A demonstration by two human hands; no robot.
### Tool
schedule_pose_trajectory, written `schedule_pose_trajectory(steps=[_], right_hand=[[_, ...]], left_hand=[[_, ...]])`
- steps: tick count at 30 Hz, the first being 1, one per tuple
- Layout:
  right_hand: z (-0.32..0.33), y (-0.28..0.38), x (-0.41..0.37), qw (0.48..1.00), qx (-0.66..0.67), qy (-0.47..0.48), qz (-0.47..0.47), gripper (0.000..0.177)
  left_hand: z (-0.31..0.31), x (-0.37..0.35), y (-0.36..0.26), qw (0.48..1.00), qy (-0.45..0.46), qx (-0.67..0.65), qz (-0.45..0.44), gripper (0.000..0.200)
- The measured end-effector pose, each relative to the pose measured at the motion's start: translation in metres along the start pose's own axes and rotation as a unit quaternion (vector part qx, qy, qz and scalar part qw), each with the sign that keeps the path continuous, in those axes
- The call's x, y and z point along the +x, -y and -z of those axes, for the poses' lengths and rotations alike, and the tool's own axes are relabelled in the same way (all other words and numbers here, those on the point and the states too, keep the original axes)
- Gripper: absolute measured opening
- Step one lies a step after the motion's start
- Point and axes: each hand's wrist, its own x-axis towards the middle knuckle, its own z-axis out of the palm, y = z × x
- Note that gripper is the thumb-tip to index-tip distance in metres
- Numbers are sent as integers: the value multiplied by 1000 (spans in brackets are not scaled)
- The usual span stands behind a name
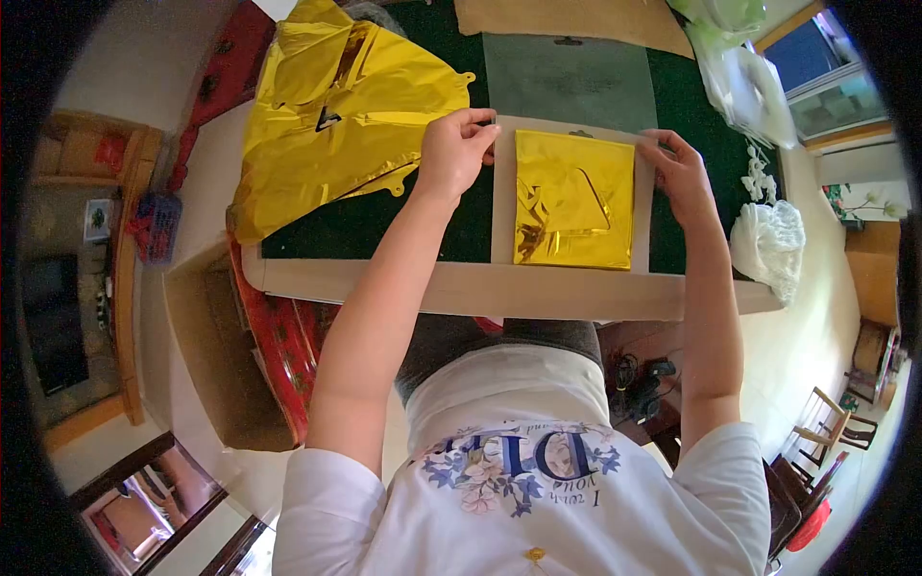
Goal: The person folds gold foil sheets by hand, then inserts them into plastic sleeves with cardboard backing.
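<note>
A folded gold foil balloon lies flat on a beige backing card, which has a hang hole near its top edge. My left hand pinches the card's upper left corner, thumb and fingers together. At the upper right corner, my right hand has its fingers closed on the card's edge. Just beyond the card lies a clear plastic sleeve with a hang slot at its far end. To the left of my left hand, a larger unfolded gold foil balloon spreads over the table, wrinkled, with small tabs.
The table has a dark green top and a pale rim. Brown cardboard lies at its far side. Clear plastic bags and a crumpled white bag sit along the right edge. An open cardboard box stands on the left below the table.
</note>
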Motion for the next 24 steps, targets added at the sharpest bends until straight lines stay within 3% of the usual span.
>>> schedule_pose_trajectory(steps=[12,24], right_hand=[[6,-21,-15,996,-83,-20,2,33],[0,-33,-54,998,-54,-42,-6,27]], left_hand=[[-2,-24,5,1000,6,-1,-9,26],[-3,-56,18,999,-6,36,-15,24]])
